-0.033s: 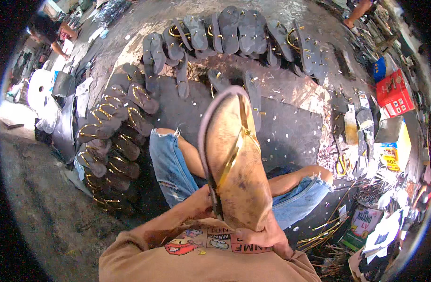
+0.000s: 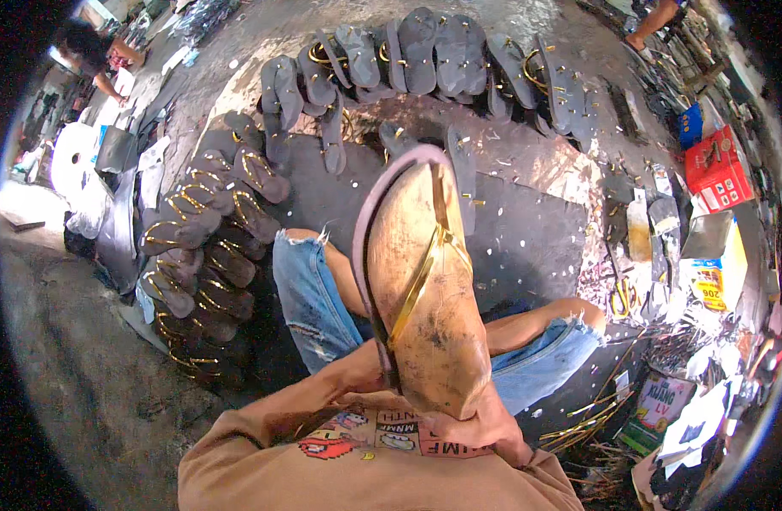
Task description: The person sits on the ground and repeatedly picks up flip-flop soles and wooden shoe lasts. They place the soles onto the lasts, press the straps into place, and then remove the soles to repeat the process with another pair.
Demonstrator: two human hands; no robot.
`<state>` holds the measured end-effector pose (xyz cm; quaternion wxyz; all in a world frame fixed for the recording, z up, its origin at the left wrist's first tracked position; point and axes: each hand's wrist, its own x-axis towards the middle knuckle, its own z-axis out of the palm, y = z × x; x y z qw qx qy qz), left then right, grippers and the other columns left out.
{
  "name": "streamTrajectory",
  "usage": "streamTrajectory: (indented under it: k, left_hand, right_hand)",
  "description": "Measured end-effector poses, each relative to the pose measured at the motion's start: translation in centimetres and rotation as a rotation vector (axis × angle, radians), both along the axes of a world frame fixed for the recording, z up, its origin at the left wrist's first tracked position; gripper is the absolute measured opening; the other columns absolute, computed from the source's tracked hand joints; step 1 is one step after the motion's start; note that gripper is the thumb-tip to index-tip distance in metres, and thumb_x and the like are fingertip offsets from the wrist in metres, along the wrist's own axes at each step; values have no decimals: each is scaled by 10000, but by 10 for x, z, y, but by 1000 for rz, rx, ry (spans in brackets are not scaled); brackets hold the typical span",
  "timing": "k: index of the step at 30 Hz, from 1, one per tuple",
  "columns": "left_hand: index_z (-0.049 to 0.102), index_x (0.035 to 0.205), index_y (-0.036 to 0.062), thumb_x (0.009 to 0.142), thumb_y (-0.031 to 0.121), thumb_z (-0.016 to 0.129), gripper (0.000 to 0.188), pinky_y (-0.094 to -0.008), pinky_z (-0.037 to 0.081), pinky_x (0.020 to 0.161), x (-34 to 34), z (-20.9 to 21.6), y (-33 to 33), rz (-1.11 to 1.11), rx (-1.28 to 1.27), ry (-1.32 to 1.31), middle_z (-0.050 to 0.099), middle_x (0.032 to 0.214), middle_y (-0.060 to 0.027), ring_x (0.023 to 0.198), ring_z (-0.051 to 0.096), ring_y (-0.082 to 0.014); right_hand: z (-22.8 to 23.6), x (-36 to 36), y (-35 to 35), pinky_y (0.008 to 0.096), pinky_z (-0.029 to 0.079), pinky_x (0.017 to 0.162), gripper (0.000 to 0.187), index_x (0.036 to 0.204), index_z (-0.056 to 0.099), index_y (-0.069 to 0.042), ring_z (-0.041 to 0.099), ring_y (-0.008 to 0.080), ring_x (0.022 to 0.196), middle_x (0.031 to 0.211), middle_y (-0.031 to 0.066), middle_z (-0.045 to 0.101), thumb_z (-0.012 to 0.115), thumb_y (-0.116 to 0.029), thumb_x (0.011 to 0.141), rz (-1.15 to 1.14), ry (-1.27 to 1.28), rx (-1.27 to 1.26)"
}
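Note:
A worn wooden shoe last [image 2: 438,332] stands tilted in front of my chest, toe end pointing away from me. Fitted around it is a flip-flop: its gold strap [image 2: 415,294] crosses the wood, and its dark, pale-edged sole [image 2: 363,247] runs along the left side and over the toe. My left hand [image 2: 364,368] is closed at the sole near the heel end, its fingertips mostly hidden behind the sandal. Beneath the heel of the last, my right hand [image 2: 485,430] is wrapped around the wood.
Dark flip-flops [image 2: 416,55] stand in a row at the far side. More gold-strapped sandals [image 2: 212,255] are piled at the left. On the right are a red box [image 2: 719,170], a tin [image 2: 664,409] and cut strips [image 2: 583,426]. Another person [image 2: 89,55] is at the far left.
The last and its flip-flop have shifted slightly away from me and to the left. Both hands keep their hold.

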<state>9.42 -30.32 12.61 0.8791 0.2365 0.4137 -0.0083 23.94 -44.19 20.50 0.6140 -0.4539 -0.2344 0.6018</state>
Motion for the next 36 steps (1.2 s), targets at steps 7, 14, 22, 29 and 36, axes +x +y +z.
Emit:
streamTrajectory:
  k: [7, 14, 22, 29, 36]
  left_hand:
    - [575, 1465, 59, 1071, 293, 595, 458, -415, 578, 1002, 33, -111, 48, 145, -90, -234, 710, 1281, -73, 1153, 701, -230]
    - [550, 1409, 39, 1040, 162, 405, 415, -423, 493, 1091, 45, -44, 49, 346, 338, -99, 662, 1302, -139, 1222, 633, -243]
    - [703, 1231, -41, 969, 279, 679, 414, -375, 552, 935, -13, -23, 175, 132, 1339, 384, 763, 1084, -182, 996, 720, -264]
    - [695, 1304, -20, 748, 342, 975, 720, -390, 556, 1004, 3, 35, 130, -203, 1475, 348, 772, 1187, -159, 1108, 733, -240]
    - [693, 1304, -49, 880, 283, 892, 574, -342, 565, 983, -34, 20, 124, -515, 1093, 68, 781, 1171, -114, 1106, 709, -156]
  right_hand:
    - [-60, 11, 58, 458, 271, 1276, 1277, 1705, -93, -84, 214, 328, 1609, 1716, 176, 185, 749, 24, 752, -239, -258, 133]
    - [-90, -1, 66, 446, 197, 1303, 1191, 1711, -73, -40, 157, 356, 1629, 1744, 210, 127, 697, 20, 804, -212, -584, -16]
    - [-128, 101, 17, 417, 463, 1082, 844, 1666, 198, -50, 519, 295, 1294, 1478, 201, 463, 580, -146, 920, -677, -602, -278]
    - [-76, 112, 73, 571, 345, 1239, 947, 1663, 244, -49, 335, 416, 1556, 1697, 274, 302, 771, -76, 877, -527, -1677, -180]
    - [-91, 126, 84, 363, 503, 1077, 609, 1420, 600, 35, 629, 190, 1212, 1307, 118, 692, 839, -8, 861, -38, -386, -149]
